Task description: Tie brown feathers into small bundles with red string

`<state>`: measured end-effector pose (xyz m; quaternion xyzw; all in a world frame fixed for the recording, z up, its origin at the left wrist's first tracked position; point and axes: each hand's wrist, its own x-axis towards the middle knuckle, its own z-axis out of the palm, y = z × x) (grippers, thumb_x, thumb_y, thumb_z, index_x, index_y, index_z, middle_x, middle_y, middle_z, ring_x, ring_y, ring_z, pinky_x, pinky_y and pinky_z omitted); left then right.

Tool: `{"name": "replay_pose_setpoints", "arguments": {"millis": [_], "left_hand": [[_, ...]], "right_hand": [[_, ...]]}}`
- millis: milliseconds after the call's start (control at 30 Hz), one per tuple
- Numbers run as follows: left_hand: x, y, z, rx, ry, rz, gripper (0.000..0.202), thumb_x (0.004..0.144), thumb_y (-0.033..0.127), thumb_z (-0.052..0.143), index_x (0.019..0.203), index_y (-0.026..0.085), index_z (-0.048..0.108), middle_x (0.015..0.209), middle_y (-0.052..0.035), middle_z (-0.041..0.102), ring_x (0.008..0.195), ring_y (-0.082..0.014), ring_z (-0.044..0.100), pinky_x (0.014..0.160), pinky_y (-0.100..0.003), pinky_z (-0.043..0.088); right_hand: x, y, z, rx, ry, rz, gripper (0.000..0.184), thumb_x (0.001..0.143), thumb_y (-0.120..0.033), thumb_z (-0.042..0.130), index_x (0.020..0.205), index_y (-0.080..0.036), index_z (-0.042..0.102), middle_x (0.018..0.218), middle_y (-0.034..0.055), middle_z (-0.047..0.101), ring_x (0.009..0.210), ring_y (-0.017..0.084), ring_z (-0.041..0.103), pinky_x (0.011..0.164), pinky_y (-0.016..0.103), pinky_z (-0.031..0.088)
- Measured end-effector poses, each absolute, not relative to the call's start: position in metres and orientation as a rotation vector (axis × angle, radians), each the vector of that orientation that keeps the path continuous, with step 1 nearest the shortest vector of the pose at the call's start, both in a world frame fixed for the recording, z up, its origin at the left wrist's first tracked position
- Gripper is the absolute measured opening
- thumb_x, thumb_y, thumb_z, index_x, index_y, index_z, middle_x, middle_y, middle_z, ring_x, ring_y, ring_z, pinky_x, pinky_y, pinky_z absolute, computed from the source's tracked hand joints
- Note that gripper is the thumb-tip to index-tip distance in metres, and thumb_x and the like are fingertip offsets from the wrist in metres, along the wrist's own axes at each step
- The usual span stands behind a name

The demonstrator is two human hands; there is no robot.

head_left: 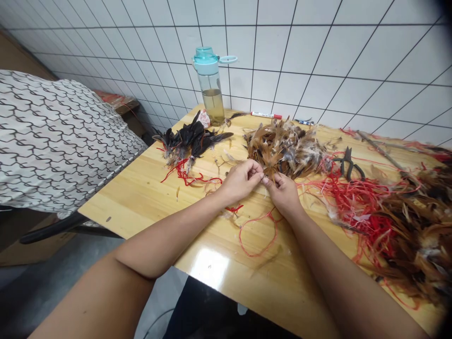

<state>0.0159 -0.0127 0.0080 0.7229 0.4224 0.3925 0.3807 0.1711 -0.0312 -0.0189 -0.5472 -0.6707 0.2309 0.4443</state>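
Over the table my left hand point(243, 180) and my right hand point(283, 192) meet at their fingertips, both closed in a pinch. A small bunch of brown feathers point(271, 162) fans upward from my right thumb and fingers. What my left fingertips pinch is too small to make out. Just behind lies a large pile of brown and grey feathers point(300, 146). A loop of thin red string point(258, 254) lies on the tabletop below my right hand.
Black feathers point(192, 139) and red cord point(183, 175) lie left, near a water bottle point(213, 94). Pliers point(348, 165), tangled red string point(363, 202) and more brown feathers point(416, 235) lie right. Markers point(264, 115) lie by the tiled wall. Patterned cloth point(63, 146) hangs beside the wooden table point(141, 207).
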Motion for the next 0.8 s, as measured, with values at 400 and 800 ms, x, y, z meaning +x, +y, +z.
{"name": "replay_pose_setpoints", "arguments": {"millis": [400, 800], "left_hand": [[0.0184, -0.012, 0.0085, 1.255, 0.832, 0.9, 0.02, 0.069, 0.02, 0.071, 0.077, 0.013, 0.054, 0.068, 0.0014, 0.06, 0.064, -0.009, 0.058, 0.066, -0.023, 0.044], [0.0143, -0.0072, 0.007, 1.374, 0.815, 0.925, 0.031, 0.062, 0.032, 0.079, 0.075, 0.01, 0.064, 0.072, -0.001, 0.063, 0.072, -0.0117, 0.056, 0.072, -0.024, 0.044]], "right_hand": [[0.1696, -0.0323, -0.0259, -1.314, -1.814, 0.427, 0.026, 0.081, -0.022, 0.046, 0.056, -0.023, 0.036, 0.062, 0.0013, 0.046, 0.063, 0.017, 0.047, 0.06, 0.03, 0.036], [0.1665, -0.0361, -0.0228, -1.31, -1.761, 0.498, 0.018, 0.082, -0.027, 0.054, 0.065, -0.021, 0.057, 0.068, 0.0024, 0.055, 0.069, 0.017, 0.053, 0.067, 0.03, 0.041]]}}
